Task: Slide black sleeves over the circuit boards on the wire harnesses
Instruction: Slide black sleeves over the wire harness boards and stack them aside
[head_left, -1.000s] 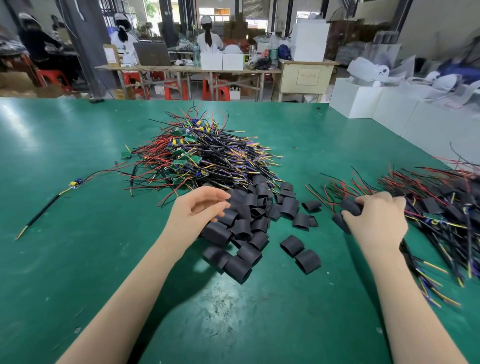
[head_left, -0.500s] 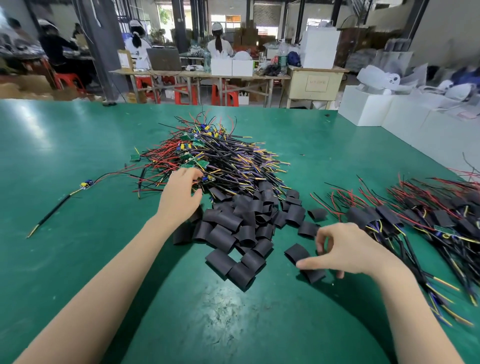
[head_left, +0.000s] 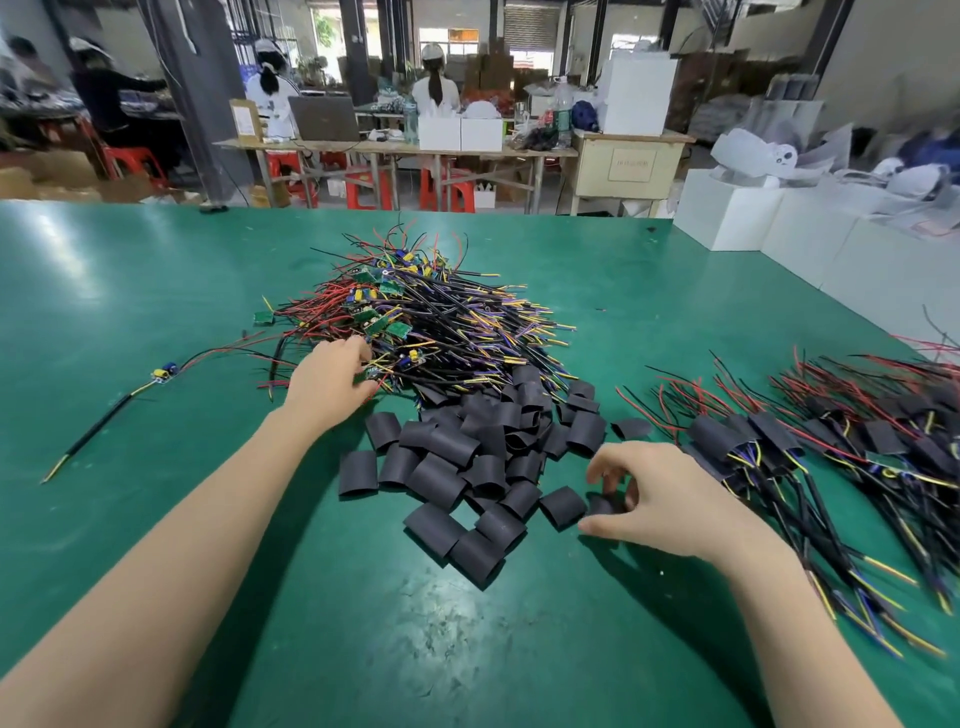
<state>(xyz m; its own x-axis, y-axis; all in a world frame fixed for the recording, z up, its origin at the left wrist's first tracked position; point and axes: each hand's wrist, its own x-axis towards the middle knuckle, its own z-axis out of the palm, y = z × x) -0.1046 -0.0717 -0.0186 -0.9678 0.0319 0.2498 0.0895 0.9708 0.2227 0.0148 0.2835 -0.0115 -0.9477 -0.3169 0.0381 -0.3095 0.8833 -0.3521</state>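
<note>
Both hands have shifted since a moment ago: the right hand (head_left: 657, 496) has come away from the finished bundle and is now lying low over the green table (head_left: 130, 322), while the left hand (head_left: 332, 382) has reached forward from the sleeves into the wires. Nearest to me, the right hand is curling its thumb and fingers around one black sleeve (head_left: 602, 505) at the right edge of the heap, pinching it just above the table. Beside it, the loose pile of black sleeves (head_left: 467, 457) is lying spread between the two forearms, short flattened tubes tumbled over one another. To the right, the sleeved harnesses (head_left: 810, 452) are fanning out with their red, black and yellow leads pointing away and toward me, each board already covered in black. Farther out, the left hand is resting on the near edge of the unsleeved harness pile (head_left: 426, 322), its fingers bent down into the tangle at a small green circuit board; whether they are actually gripping anything I cannot tell. Off to the left, a single harness (head_left: 163, 371) is lying by itself, well apart from the heap. Beyond the table, people in white caps (head_left: 434, 85) are sitting at a long bench (head_left: 395, 145) with red stools (head_left: 363, 189) beneath it.
</note>
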